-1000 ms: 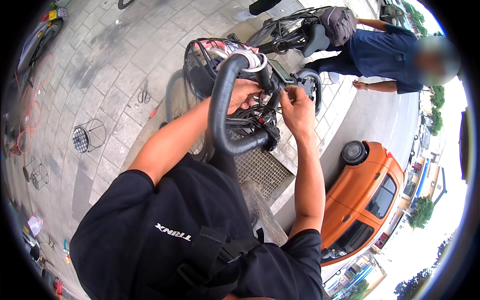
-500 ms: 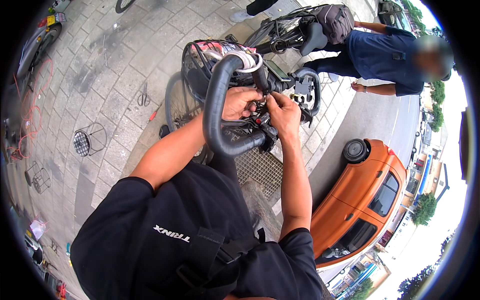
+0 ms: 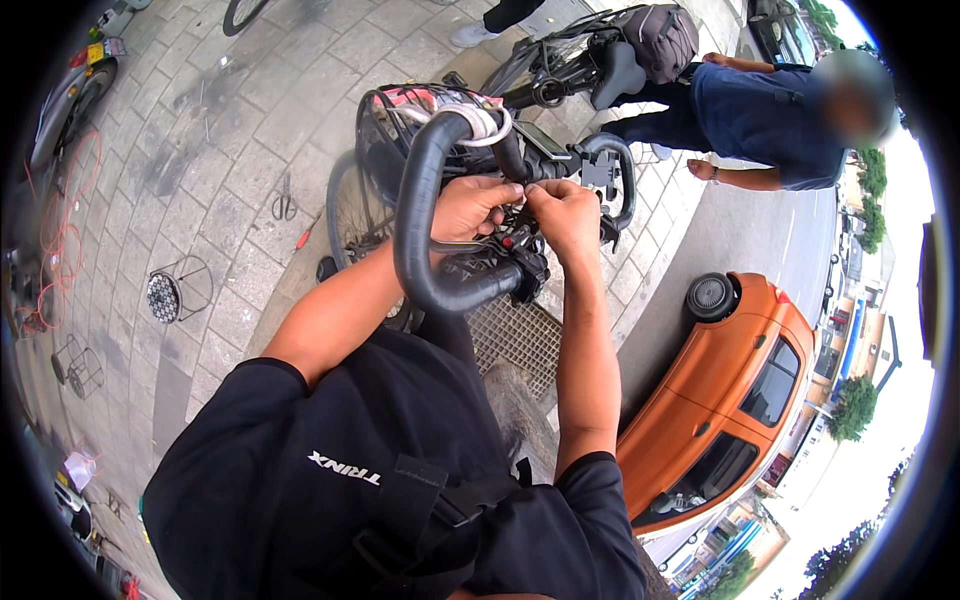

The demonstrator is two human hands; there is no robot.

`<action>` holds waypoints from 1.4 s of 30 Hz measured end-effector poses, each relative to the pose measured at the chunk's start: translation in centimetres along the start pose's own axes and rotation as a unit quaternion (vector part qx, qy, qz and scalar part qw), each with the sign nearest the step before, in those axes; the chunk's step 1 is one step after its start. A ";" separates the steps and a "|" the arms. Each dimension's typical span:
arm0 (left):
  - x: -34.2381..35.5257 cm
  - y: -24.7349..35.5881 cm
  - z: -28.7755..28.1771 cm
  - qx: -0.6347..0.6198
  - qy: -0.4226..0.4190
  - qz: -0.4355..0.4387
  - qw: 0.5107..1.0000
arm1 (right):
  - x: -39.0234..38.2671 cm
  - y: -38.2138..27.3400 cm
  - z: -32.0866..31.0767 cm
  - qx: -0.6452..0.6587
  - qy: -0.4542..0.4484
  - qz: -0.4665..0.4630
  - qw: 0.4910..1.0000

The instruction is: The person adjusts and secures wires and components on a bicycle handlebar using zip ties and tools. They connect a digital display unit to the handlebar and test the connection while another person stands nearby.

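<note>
Both hands meet inside the curve of a bicycle's black-taped drop handlebar (image 3: 412, 205). My left hand (image 3: 470, 212) has its thumb and forefinger pinched, pointing right. Against it, my right hand (image 3: 568, 220) pinches with bent fingers, nearly touching the left fingertips. Whatever lies between the fingertips is too small to make out. Just below the hands is a black lever clamp with a red button (image 3: 508, 243). A whitish coiled cable (image 3: 482, 124) wraps the bar's upper part, and a flat-screened device (image 3: 543, 140) is mounted beyond it.
Beyond the handlebar are the bicycle's saddle (image 3: 620, 78) and a grey bag (image 3: 662, 42), with a person (image 3: 755, 120) standing alongside. An orange car (image 3: 715, 400) is at the right. Left on the paving lie a scissor-shaped tool (image 3: 285, 205), a red-handled tool (image 3: 303, 240) and a round stool (image 3: 164, 296).
The handlebar and both hands sit slightly further left in view. My right fingers have drawn closer to the left fingertips and curled more. The standing person appears a little further left.
</note>
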State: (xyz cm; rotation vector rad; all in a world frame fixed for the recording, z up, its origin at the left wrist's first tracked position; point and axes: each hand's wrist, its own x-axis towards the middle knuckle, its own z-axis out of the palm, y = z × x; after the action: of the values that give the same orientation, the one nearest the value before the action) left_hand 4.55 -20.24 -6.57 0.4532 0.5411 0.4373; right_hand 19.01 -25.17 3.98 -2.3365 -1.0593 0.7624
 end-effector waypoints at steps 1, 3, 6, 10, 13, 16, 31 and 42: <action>0.0 -0.1 0.2 0.005 0.010 0.000 1.000 | 0.4 0.2 -0.3 0.014 -0.020 0.007 1.000; -0.1 -0.1 0.6 0.014 0.030 0.000 0.999 | 0.8 0.5 -0.4 0.018 -0.034 0.012 0.999; 0.0 -0.2 0.4 0.023 0.024 0.008 0.999 | 1.0 0.8 -0.4 0.066 -0.045 0.035 0.996; 0.1 -0.3 0.5 0.018 0.035 0.016 0.999 | 0.5 -0.3 -0.1 -0.043 -0.004 -0.018 0.999; 0.1 -0.4 0.3 0.043 0.042 0.032 0.998 | 0.3 -0.8 0.2 -0.074 0.005 -0.032 0.997; 0.0 -0.4 0.3 0.048 0.043 0.034 0.997 | 0.6 -0.5 0.3 -0.055 0.002 -0.028 0.998; 0.4 -0.3 -0.2 0.053 0.016 0.035 0.998 | 2.2 0.7 0.0 0.021 -0.059 0.009 0.998; -0.8 0.2 1.0 0.088 0.044 0.028 0.995 | 2.1 1.6 -0.4 0.095 -0.027 0.040 0.994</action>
State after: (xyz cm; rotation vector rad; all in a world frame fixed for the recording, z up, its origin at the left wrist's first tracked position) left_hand 4.50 -20.78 -5.40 0.6215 0.6556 0.4672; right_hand 21.21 -24.57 2.70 -2.2175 -0.8777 0.9187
